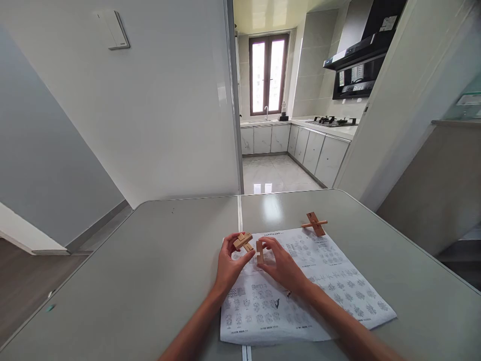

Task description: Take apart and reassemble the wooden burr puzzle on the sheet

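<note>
My left hand is closed on a few joined wooden puzzle pieces, held just above the printed sheet. Between the thumb and fingers of my right hand is a single notched wooden puzzle block, upright and a small gap to the right of the joined pieces. Under both hands lies the white instruction sheet, covered in rows of small diagrams. My right forearm hides part of it.
At the sheet's far right corner sits a small wooden piece with a crossing rod. The grey table has a seam down its middle. A small green object lies near the left edge. A kitchen doorway opens beyond the table.
</note>
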Tool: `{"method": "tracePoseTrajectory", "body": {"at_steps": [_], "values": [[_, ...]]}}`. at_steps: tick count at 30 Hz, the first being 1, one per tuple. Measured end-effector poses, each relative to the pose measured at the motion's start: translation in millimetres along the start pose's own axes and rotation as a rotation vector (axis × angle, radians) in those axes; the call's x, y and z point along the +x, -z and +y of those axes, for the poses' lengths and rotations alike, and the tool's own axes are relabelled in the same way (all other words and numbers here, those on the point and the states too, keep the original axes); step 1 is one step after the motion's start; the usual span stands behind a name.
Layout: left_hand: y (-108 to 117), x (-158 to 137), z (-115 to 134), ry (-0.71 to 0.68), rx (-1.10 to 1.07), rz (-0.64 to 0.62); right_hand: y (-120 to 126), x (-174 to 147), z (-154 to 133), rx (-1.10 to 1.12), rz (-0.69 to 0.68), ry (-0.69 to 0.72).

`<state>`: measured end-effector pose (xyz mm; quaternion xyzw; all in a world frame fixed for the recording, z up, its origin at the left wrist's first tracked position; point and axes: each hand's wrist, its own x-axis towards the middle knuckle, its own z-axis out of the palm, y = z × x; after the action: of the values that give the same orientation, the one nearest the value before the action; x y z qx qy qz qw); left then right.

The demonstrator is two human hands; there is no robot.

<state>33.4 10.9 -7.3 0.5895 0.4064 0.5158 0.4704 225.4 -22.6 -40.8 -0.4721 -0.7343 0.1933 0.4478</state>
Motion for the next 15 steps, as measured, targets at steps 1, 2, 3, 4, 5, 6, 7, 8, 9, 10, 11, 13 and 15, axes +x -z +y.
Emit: {"method": "tracePoseTrajectory", "body": {"at_steps": [1, 2, 3, 4, 5, 6, 7, 8, 9, 10, 11, 13, 15], "values": [[-0.6, -0.7, 0.8, 0.002, 0.003, -0.011, 1.5, 0.4, 0.1, 0.007, 0.034, 0.021], [-1.1, -1.4, 1.3, 0.007, 0.008, -0.019, 2.9, 0.6, 0.1, 0.006, 0.062, 0.049], [-1.7, -2.1, 1.6, 0.014, 0.012, -0.024, 4.1, 0.7, 0.0, -0.003, 0.082, 0.080], [-2.1, -2.7, 1.7, 0.023, 0.016, -0.030, 5.0, 0.6, -0.3, -0.016, 0.094, 0.112], [-2.6, -3.3, 1.8, 0.032, 0.017, -0.039, 5.6, 0.3, -0.8, -0.029, 0.101, 0.143], [-3.0, -3.9, 2.1, 0.042, 0.017, -0.050, 6.0, -0.1, -1.5, -0.042, 0.102, 0.171], [-3.3, -4.5, 2.5, 0.050, 0.017, -0.066, 6.2, -0.5, -2.2, -0.054, 0.105, 0.196], [-3.7, -5.1, 3.3, 0.054, 0.016, -0.084, 6.3, -0.9, -3.0, -0.065, 0.110, 0.217], [-4.0, -5.8, 4.4, 0.059, 0.017, -0.105, 6.6, -1.3, -3.9, -0.076, 0.117, 0.233], [-4.3, -6.6, 5.8, 0.064, 0.021, -0.126, 7.1, -1.5, -4.7, -0.086, 0.124, 0.245], [-4.6, -7.4, 7.3, 0.068, 0.025, -0.143, 7.7, -1.5, -5.5, -0.093, 0.131, 0.254], [-4.8, -9.0, 10.4, 0.076, 0.040, -0.172, 9.5, -1.2, -6.8, -0.105, 0.141, 0.268], [-4.6, -10.1, 12.4, 0.074, 0.069, -0.191, 11.4, -0.6, -7.4, -0.112, 0.139, 0.283]]}}
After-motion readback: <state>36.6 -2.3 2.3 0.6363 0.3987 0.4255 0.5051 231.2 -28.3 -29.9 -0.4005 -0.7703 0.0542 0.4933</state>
